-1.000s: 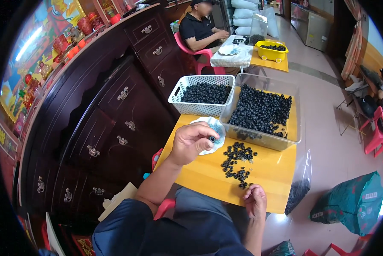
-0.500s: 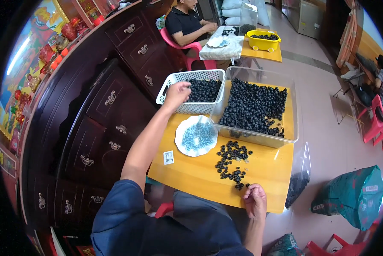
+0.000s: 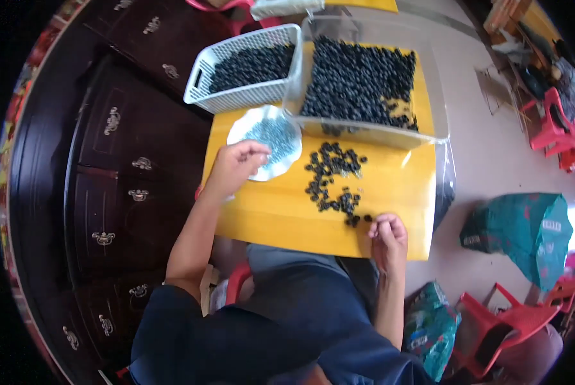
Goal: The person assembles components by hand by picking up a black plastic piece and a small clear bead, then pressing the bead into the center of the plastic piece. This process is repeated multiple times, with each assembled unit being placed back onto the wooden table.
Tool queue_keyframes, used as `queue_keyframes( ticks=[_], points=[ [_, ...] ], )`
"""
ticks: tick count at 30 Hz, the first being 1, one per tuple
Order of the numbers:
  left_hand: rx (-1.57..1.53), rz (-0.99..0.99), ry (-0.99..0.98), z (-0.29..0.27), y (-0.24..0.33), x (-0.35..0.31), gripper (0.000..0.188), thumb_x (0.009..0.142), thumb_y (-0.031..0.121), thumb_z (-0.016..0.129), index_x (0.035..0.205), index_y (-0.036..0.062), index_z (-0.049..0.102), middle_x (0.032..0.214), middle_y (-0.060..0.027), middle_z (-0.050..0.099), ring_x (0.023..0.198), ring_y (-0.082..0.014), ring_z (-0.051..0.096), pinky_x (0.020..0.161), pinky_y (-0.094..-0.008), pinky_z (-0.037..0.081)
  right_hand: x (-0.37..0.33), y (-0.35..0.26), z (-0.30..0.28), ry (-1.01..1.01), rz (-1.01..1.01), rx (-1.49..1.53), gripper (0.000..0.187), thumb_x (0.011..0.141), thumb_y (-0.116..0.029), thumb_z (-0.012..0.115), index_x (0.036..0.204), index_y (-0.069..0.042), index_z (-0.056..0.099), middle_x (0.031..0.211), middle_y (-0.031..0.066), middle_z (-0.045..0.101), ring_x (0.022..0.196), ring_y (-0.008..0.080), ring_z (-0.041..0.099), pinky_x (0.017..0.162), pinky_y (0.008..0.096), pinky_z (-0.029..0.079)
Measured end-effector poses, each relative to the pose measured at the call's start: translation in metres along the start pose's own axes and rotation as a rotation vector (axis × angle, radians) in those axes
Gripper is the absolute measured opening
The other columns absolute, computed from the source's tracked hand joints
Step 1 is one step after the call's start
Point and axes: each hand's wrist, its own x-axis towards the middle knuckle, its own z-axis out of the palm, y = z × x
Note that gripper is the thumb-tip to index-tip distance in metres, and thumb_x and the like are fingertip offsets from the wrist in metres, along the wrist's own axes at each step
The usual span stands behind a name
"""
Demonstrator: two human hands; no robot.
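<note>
My left hand [image 3: 237, 165] hovers at the near left rim of a white scalloped plate [image 3: 241, 131] of small clear bluish pieces [image 3: 276, 136]. Its thumb and fingers are drawn together; whatever is between them is too small to make out. Toward the table's near right part, my right hand [image 3: 388, 239] is closed, fingertips pinched. A small black ring-like piece [image 3: 367, 218] lies right by those fingertips, and I cannot tell what the hand holds. Loose black ring-like pieces [image 3: 328, 163] are scattered on the yellow table [image 3: 281, 218] between the two hands.
A white perforated basket [image 3: 239, 94] and a large clear plastic bin [image 3: 390, 133], both with many black pieces, stand at the table's far side. Dark drawers [image 3: 108, 192] line the left. Green bags [image 3: 518, 231] and red stools [image 3: 502, 327] stand on the right-hand floor.
My left hand has come back from the basket to the plate. The view has tilted downward, so things sit higher in it. My right hand keeps its place by the loose black pieces.
</note>
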Motion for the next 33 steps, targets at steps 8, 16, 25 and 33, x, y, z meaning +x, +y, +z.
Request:
queue_keyframes(
  ticks=[8, 16, 25, 33],
  points=[
    [0.366, 0.33, -0.22, 0.074, -0.008, -0.051, 0.012, 0.082, 0.003, 0.071, 0.094, 0.0017, 0.07, 0.077, -0.0096, 0.066, 0.057, -0.0177, 0.06, 0.054, -0.0292, 0.046, 0.0, -0.001, 0.005, 0.209, -0.329, -0.899, 0.006, 0.094, -0.003, 0.064, 0.098, 0.0, 0.067, 0.085, 0.0032, 0.064, 0.079, 0.013, 0.061, 0.074, 0.0266, 0.05],
    [0.312, 0.439, -0.23, 0.106, -0.003, -0.059, 0.01, 0.083, 0.007, 0.07, 0.093, 0.0045, 0.07, 0.084, -0.0118, 0.069, 0.072, -0.0294, 0.067, 0.064, -0.0374, 0.054, -0.001, -0.008, 0.02, 0.142, -0.517, -1.412, 0.013, 0.086, 0.001, 0.069, 0.099, -0.001, 0.068, 0.082, 0.0111, 0.06, 0.071, 0.0213, 0.061, 0.066, 0.0307, 0.05],
    [0.331, 0.439, -0.358, 0.133, -0.006, -0.079, 0.009, 0.086, 0.013, 0.068, 0.093, 0.0082, 0.068, 0.087, -0.0077, 0.067, 0.079, -0.0292, 0.067, 0.068, -0.0394, 0.054, 0.001, -0.005, 0.016, 0.097, -0.52, -1.488, 0.011, 0.088, -0.003, 0.069, 0.099, -0.001, 0.068, 0.078, 0.0112, 0.058, 0.067, 0.0235, 0.058, 0.063, 0.0316, 0.047],
    [0.311, 0.448, -0.373, 0.141, -0.01, -0.08, 0.008, 0.086, 0.013, 0.067, 0.092, 0.008, 0.069, 0.087, -0.0071, 0.067, 0.079, -0.0273, 0.067, 0.069, -0.0383, 0.054, -0.002, -0.017, 0.008, 0.111, -0.501, -1.359, 0.012, 0.089, -0.003, 0.067, 0.101, 0.0, 0.067, 0.079, 0.0104, 0.058, 0.067, 0.0193, 0.056, 0.063, 0.0317, 0.046]
  ],
)
